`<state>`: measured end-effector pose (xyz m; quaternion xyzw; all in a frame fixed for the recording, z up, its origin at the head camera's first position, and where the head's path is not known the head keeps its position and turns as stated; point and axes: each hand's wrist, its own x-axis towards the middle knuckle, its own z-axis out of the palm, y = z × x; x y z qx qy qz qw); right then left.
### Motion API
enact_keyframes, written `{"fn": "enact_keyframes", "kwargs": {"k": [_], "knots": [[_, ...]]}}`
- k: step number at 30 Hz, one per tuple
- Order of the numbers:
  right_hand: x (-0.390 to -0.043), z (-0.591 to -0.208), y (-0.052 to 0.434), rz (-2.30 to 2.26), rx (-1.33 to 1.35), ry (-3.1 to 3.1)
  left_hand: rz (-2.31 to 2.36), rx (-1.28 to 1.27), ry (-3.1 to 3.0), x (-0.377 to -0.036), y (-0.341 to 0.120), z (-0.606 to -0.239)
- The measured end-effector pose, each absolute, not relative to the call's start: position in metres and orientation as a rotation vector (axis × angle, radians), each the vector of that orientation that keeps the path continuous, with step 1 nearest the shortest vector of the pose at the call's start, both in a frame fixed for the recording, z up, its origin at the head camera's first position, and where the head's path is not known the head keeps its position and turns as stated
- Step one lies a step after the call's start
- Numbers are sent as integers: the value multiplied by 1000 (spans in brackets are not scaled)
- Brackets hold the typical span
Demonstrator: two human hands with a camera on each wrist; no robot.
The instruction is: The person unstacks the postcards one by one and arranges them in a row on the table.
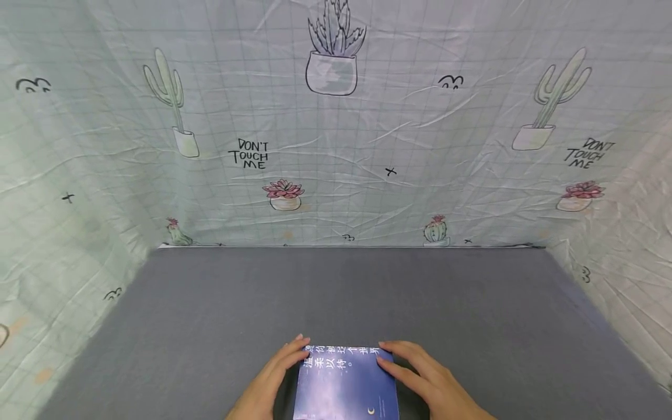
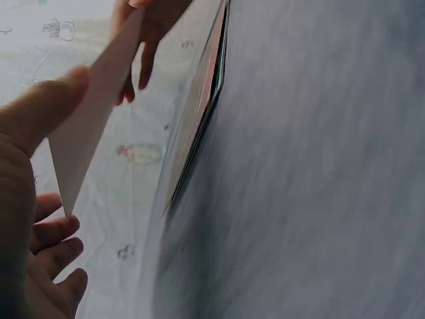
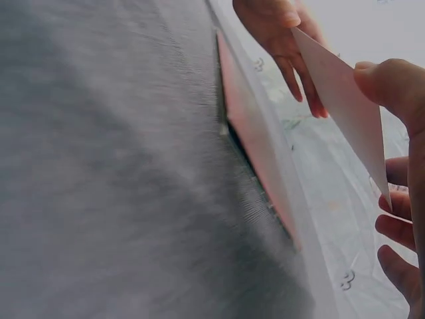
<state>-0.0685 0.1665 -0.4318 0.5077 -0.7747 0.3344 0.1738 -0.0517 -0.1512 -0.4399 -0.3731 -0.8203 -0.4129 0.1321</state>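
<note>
Holding blue card [image 1: 346,389]: left fingers [image 1: 291,357], right fingers [image 1: 404,349] | card screens pinkish item [image 3: 251,149] beneath | patterned cloth [image 1: 336,146] behind

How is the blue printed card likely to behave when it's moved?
The blue printed card looks thin, so probably light. It looks flat between the left hand and right hand, suggesting fair stiffness. Its sheen hints at a slippery face.
</note>
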Motion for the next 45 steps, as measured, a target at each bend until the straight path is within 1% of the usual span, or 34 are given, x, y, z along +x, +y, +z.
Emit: {"fn": "enact_keyframes", "kwargs": {"k": [2,6,14,24,30,34,41,45], "knots": [[-73,-428,162,922,1429,-2174,-1163,-1126,-2291,-58,-153,-439],[-77,-421,153,874,1358,-2272,-1136,-1048,-2347,-59,-158,-430],[-90,-413,141,883,1346,-2289,-1175,-923,-2412,-56,-159,-392],[-107,-406,127,918,1398,-2225,-1194,-960,-2338,-66,-167,-381],[-114,-398,117,909,1402,-2234,-1160,-899,-2366,-67,-174,-374],[-119,-394,109,921,1392,-2277,-1136,-854,-2401,-71,-182,-374],[-129,-395,93,937,1386,-2302,-1071,-804,-2438,-88,-205,-394],[-133,-395,85,937,1364,-2334,-1076,-789,-2452,-94,-214,-396]]}}
